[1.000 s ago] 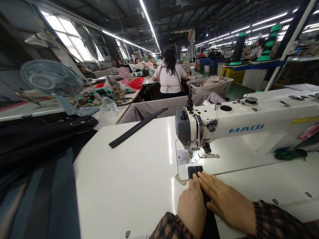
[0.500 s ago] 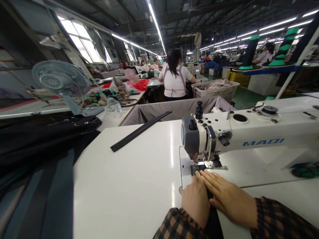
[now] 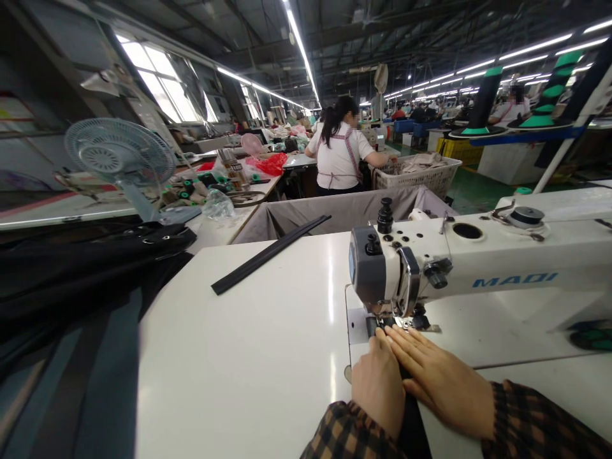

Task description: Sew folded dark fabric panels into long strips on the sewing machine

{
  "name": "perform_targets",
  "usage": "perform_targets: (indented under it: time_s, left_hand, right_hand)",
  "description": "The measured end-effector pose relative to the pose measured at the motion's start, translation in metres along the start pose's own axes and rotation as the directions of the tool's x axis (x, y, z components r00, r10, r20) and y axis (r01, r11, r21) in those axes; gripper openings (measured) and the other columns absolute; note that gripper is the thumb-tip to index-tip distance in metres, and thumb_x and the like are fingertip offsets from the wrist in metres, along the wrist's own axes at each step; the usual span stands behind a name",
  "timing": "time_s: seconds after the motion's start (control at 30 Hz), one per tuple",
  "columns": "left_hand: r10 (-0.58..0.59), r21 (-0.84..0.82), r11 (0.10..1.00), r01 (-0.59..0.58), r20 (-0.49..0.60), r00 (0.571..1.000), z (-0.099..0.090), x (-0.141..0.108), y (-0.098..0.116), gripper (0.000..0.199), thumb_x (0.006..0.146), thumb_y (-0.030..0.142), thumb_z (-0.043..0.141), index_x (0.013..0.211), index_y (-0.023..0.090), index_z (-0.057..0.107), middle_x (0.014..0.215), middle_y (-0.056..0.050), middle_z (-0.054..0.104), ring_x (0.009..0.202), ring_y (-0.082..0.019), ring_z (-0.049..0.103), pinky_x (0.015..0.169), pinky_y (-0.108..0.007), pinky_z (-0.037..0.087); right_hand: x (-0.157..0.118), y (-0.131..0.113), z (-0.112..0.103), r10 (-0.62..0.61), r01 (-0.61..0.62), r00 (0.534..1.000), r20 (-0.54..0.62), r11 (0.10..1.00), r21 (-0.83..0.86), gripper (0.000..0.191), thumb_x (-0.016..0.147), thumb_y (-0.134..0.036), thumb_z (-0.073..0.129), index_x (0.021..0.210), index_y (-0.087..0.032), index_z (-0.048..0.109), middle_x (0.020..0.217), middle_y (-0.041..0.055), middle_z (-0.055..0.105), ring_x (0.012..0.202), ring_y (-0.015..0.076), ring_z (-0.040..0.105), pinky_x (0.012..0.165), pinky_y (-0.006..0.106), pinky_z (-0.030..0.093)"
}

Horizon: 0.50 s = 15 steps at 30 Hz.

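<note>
Our left hand (image 3: 377,386) and right hand (image 3: 442,382) press flat, fingers together, on the strip (image 3: 410,435); only its tip has reached the machine (image 3: 396,271).

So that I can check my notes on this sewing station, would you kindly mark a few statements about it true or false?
1. The left hand and right hand lie on a black fabric strip in front of the presser foot. True.
2. The "MADI" lettering on the sewing machine is red. False: the lettering is blue.
3. A desk fan stands to the right of the machine. False: the fan stands to its left.
4. A separate black strip lies on the white machine table. True.
</note>
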<state>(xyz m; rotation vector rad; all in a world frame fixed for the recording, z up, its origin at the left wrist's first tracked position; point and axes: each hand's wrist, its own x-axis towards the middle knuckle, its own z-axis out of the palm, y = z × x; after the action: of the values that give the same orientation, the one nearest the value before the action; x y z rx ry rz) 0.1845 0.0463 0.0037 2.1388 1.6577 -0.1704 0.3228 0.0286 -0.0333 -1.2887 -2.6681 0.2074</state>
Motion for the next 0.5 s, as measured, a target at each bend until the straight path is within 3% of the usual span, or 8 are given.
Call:
perform_targets:
  time_s: [0.17, 0.33, 0.5]
  left_hand:
    - [0.004, 0.01, 1.0, -0.004, -0.047, 0.999, 0.0, 0.002, -0.001, 0.044, 0.081, 0.013, 0.035, 0.125, 0.008, 0.034, 0.106, -0.014, 0.053, 0.086, -0.027, 0.059, 0.073, -0.04, 0.048]
    - [0.028, 0.011, 1.0, -0.027, -0.122, 0.992, 0.006, -0.005, -0.004, 0.035, 0.084, 0.011, 0.028, 0.113, 0.012, 0.046, 0.1, -0.01, 0.054, 0.084, -0.022, 0.059, 0.072, -0.034, 0.048]
    - [0.024, -0.003, 1.0, -0.024, -0.084, 0.996, 0.017, -0.025, -0.005, 0.045, 0.082, 0.008, 0.028, 0.126, 0.01, 0.033, 0.107, -0.014, 0.051, 0.091, -0.023, 0.056, 0.075, -0.035, 0.047]
  right_hand:
    - [0.003, 0.002, 0.0, -0.01, 0.008, 0.999, -0.034, 0.998, -0.058, 0.057, 0.084, -0.022, 0.038, 0.135, -0.011, 0.017, 0.14, 0.0087, 0.019, 0.127, 0.0207, 0.02, 0.103, 0.042, 0.027]
    - [0.0, -0.002, 0.009, -0.011, 0.0, 0.993, -0.118, 0.995, -0.098, 0.048, 0.084, -0.024, 0.042, 0.129, -0.011, 0.034, 0.136, 0.0101, 0.031, 0.123, 0.0216, 0.03, 0.1, 0.039, 0.034]
    - [-0.016, -0.014, 0.016, -0.014, -0.003, 0.985, -0.17, 0.995, -0.098, 0.048, 0.086, -0.028, 0.042, 0.13, -0.013, 0.032, 0.134, 0.0067, 0.035, 0.123, 0.018, 0.031, 0.099, 0.032, 0.035]
